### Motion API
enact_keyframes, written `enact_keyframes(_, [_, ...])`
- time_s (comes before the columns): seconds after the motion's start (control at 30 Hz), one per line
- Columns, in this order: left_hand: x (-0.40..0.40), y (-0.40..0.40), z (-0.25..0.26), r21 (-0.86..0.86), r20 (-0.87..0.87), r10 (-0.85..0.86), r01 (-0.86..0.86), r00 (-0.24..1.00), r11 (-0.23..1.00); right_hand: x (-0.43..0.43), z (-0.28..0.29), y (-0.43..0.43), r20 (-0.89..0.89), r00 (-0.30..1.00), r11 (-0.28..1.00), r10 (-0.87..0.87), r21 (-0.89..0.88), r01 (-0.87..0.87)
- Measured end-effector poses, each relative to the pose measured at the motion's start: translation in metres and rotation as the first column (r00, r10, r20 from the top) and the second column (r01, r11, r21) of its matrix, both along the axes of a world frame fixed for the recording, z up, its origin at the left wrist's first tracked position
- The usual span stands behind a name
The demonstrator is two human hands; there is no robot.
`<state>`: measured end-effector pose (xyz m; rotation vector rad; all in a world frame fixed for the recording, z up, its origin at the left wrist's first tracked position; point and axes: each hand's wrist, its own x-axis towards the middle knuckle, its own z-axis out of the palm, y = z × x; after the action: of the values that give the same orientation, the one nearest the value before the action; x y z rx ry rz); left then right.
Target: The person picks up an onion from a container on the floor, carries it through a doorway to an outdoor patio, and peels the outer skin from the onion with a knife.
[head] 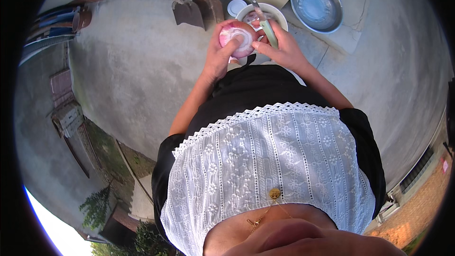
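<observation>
A large red onion [245, 42] with a pale, partly peeled face is gripped in my left hand [220, 51], its thumb lying across that face. My right hand [284, 48] holds a small knife [269, 33] with a pale green handle, the blade pointing up and away from me. The right fingertips and thumb are at the onion's right edge. Just beyond both hands, a white bowl [282, 17] holds pinkish pieces, partly hidden by the knife and fingers.
A round white lid [236, 7] lies left of the bowl. Two shovel blades [188, 14] rest on the concrete floor [142, 53] farther left. At the upper right stands a metal basin [317, 6], with a crack in the concrete beside it.
</observation>
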<state>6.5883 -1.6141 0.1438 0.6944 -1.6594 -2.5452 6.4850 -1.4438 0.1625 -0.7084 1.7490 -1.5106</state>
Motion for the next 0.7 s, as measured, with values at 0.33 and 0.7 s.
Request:
enact_keyframes(0.33, [-0.002, 0.001, -0.003, -0.136, -0.105, 0.115, -0.129, 0.988, 0.982, 0.006, -0.001, -0.004, -0.206, 0.977, 0.992, -0.056, 0.099, 0.077])
enact_keyframes(0.7, [0.000, -0.002, -0.004, 0.050, 0.002, 0.079, -0.079, 0.997, 0.996, 0.008, -0.005, -0.003, -0.103, 0.987, 0.988, -0.126, 0.073, 0.134])
